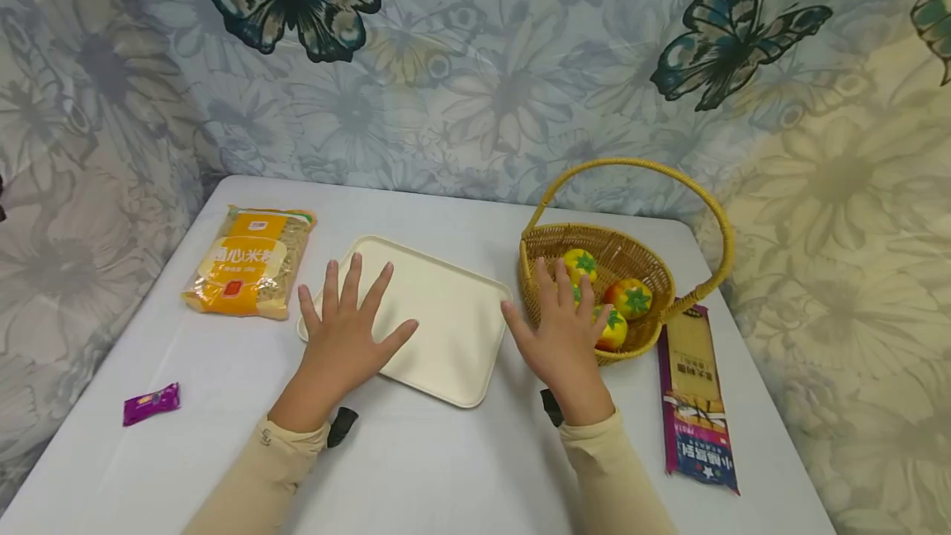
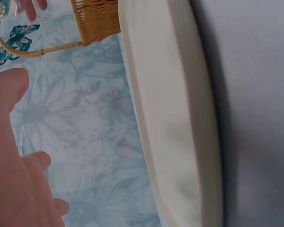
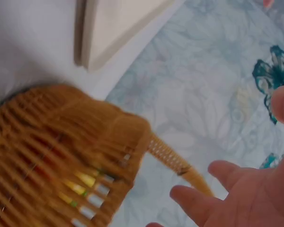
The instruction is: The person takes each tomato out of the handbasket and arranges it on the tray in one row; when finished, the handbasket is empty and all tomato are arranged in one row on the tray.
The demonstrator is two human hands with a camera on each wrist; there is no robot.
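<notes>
Butterfly-print cloth drapes the walls behind a white surface (image 1: 416, 469), where a person in cream sleeves holds both hands out, palms down. Left hand (image 1: 345, 337) hovers over the near-left corner of a cream tray (image 1: 446, 312), fingers (image 1: 351, 279) straight and spread apart, gripping nothing; whether the palm touches the tray cannot be told. Right hand (image 1: 560, 337) reaches to the near rim of a wicker basket (image 1: 646, 271), fingers (image 1: 545, 283) straight and slightly parted, empty too. Three yellow-and-red toy fruits (image 1: 630, 297) lie inside the basket, just beyond those fingertips.

By the look of it, the work stands at its opening step: nothing is lifted yet, and the tray lies bare. A next move would likely call for the right hand to dip over the rim and close round one fruit, clear of the tall arched handle (image 1: 639, 168).

Around them, a yellow bag of noodles (image 1: 251, 261) lies left of the tray, a purple-ended long noodle packet (image 1: 694, 395) just right of the basket, and a small purple wrapper (image 1: 152, 403) near the left edge. Only the handle stands near the reach.
</notes>
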